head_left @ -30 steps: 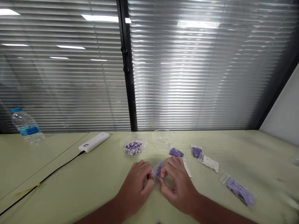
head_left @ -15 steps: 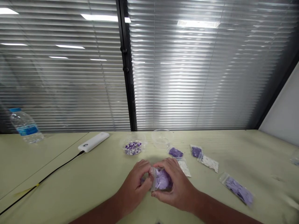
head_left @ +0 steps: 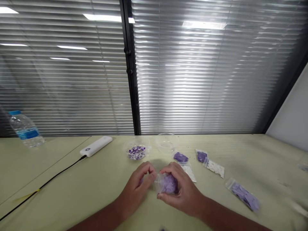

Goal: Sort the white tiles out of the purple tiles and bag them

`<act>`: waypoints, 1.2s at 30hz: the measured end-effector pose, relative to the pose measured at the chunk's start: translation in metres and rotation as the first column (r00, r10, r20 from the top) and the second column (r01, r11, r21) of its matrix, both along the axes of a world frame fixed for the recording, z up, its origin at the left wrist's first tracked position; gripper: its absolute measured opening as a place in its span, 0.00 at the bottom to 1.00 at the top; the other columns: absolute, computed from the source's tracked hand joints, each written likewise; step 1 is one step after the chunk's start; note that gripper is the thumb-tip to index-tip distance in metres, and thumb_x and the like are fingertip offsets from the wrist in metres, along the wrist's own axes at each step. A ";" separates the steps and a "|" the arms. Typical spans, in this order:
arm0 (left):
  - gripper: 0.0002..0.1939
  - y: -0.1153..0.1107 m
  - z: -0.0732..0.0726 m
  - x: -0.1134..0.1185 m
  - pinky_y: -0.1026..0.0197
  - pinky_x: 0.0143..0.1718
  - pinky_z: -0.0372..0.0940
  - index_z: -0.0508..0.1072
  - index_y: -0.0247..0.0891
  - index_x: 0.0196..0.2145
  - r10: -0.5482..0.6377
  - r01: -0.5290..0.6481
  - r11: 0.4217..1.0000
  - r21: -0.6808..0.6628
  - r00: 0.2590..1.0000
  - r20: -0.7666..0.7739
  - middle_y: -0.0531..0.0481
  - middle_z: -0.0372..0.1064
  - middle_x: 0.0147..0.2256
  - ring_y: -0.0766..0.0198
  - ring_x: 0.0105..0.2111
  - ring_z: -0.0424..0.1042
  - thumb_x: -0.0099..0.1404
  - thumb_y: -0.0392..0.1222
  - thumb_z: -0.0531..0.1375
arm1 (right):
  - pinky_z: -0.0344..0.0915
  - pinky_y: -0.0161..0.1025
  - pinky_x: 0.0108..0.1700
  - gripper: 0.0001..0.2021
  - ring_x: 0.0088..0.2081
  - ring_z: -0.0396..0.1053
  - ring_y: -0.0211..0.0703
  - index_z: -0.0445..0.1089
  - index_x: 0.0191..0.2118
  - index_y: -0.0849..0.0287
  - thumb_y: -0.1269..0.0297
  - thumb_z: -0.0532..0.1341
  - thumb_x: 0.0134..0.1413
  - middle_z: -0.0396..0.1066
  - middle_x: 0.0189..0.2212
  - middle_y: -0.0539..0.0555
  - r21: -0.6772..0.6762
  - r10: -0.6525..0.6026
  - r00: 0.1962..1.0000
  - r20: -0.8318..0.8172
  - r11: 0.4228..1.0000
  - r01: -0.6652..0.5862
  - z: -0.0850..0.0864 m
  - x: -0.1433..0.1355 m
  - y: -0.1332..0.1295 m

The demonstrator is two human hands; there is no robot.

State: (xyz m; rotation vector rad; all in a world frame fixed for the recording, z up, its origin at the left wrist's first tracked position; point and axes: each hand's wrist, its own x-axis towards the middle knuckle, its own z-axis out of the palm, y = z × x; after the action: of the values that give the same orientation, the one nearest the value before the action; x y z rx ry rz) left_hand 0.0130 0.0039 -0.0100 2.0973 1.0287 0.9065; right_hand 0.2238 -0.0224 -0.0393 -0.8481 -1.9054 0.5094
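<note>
My right hand (head_left: 181, 189) is closed around a small clear zip bag (head_left: 169, 183) of light purple pieces, with thumb and fingers on its two sides. The bag's clear mouth faces left and looks rounded open. At that mouth, my left hand (head_left: 138, 184) has its thumb and forefinger pinched together. A bit of purple shows within the curl of the left fingers, but I cannot make out what it is. Just beyond my right hand lie a bag of dark purple pieces (head_left: 180, 157) and a bag of white pieces (head_left: 189, 172).
A clear bowl of mixed purple and white pieces (head_left: 136, 152) stands beyond my hands, beside another clear bowl (head_left: 167, 143). More bags lie rightward: dark purple (head_left: 201, 156), white (head_left: 216, 168), light purple (head_left: 244, 195). Leftward are a corded white power bank (head_left: 96, 146) and a water bottle (head_left: 27, 130).
My left fingers have moved slightly left and up from the bag's mouth, which now looks wider and rounder. My right hand keeps its hold on the bag.
</note>
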 end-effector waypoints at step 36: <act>0.12 0.046 0.030 -0.046 0.63 0.28 0.62 0.75 0.39 0.34 -0.128 -0.054 0.950 -0.308 0.832 -0.539 0.51 0.78 0.31 0.57 0.32 0.76 0.55 0.49 0.66 | 0.65 0.44 0.48 0.25 0.48 0.67 0.51 0.67 0.51 0.49 0.62 0.73 0.47 0.67 0.47 0.51 -0.317 -0.063 0.997 0.038 0.946 0.072 0.000 0.000 0.003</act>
State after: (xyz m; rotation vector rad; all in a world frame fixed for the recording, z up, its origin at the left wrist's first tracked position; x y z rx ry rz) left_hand -0.0327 0.0502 0.0196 2.1311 1.3098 0.0719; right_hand 0.2234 -0.0191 -0.0392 -1.1295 -1.8376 0.7816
